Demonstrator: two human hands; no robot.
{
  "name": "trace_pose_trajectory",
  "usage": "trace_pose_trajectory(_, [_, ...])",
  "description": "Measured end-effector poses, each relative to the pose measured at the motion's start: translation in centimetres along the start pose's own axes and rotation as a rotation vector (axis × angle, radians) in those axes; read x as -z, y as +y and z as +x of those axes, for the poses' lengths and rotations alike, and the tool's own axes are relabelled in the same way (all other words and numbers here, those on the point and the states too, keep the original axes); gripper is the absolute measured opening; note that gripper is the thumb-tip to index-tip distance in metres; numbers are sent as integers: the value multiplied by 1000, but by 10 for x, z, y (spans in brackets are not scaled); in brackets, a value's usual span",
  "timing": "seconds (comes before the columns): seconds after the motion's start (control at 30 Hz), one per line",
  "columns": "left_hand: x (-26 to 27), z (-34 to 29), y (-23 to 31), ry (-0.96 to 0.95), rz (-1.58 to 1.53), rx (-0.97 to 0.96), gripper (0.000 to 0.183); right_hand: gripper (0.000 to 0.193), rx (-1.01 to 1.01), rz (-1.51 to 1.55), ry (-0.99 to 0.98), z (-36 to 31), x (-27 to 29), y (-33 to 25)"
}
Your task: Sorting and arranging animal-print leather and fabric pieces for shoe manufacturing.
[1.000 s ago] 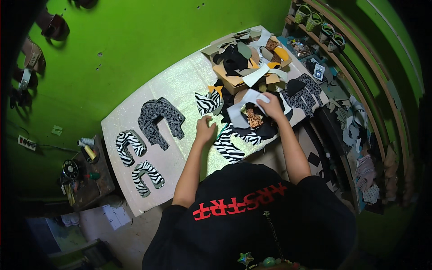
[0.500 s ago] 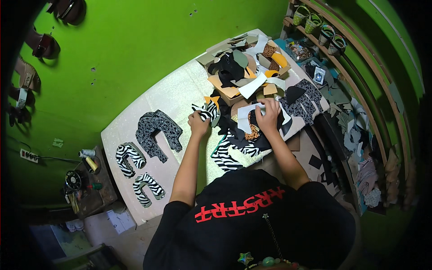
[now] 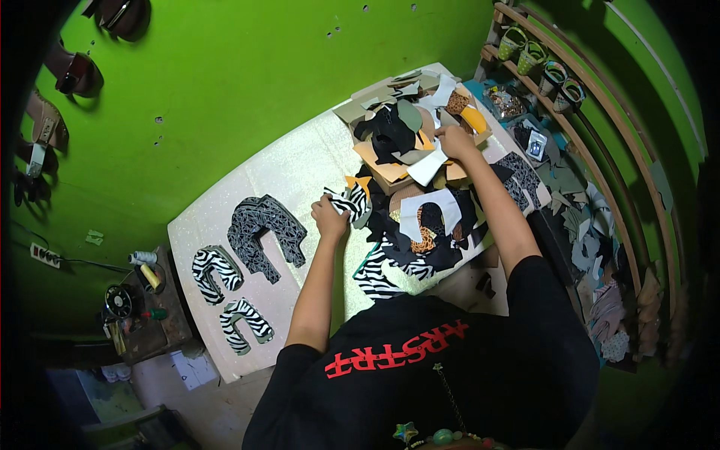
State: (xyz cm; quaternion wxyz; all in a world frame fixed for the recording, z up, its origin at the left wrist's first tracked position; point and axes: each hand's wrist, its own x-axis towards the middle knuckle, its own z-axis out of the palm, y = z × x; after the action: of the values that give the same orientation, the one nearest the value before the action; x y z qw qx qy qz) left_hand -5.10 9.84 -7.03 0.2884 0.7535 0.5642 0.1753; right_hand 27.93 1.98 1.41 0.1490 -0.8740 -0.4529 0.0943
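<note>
My left hand (image 3: 330, 217) is closed on a zebra-print piece (image 3: 346, 201) at the left edge of a loose pile. An orange piece (image 3: 361, 182) shows just behind it. Over the cardboard box (image 3: 390, 185) of cut scraps, my right hand (image 3: 454, 142) reaches in with bent fingers. They sit beside a white scrap (image 3: 427, 166); whatever they pinch is hidden. In front of the box, a white U-shaped piece (image 3: 452, 208) lies on black pieces (image 3: 444, 259), with a leopard-print piece (image 3: 424, 238) in its opening. Zebra-print pieces (image 3: 371, 274) lie nearest my body.
On the table's left are stacked grey-black patterned U-shaped pieces (image 3: 244, 225) and two zebra-print stacks (image 3: 210, 274). More patterned pieces (image 3: 517, 180) lie at its right edge. A rack (image 3: 592, 124) with small baskets stands right; a small side table (image 3: 161, 322) is left.
My right hand has left the white U-shaped piece and moved up and away into the scrap box. The white piece now lies on the pile. My left hand keeps its hold.
</note>
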Motion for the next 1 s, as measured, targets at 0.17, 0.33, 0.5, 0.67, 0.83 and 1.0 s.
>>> trace_pose_trajectory(0.17, [-1, 0, -5, 7, -34, 6, 64, 21, 11, -176, 66, 11, -1, -8])
trace_pose_trajectory(0.33, [7, -3, 28, 137, -85, -68, 55, 23, 39, -308, -9, 0, 7, -24])
trace_pose_trajectory(0.5, [7, 0, 94, 322, -150, -421, 43, 29, 91, -121, -20, 7, -6, -2])
trace_pose_trajectory(0.67, [-8, 10, 170, 190, -231, -840, 31, 42, 144, 331, -102, 10, -21, 9])
trace_pose_trajectory(0.83, [-42, 40, 211, 17, -132, -1034, 35, 38, 309, 404, -23, 15, -30, 26])
trace_pose_trajectory(1.0, [-46, 68, 203, -158, 522, -841, 45, 27, 64, -10, -54, -8, 13, -5])
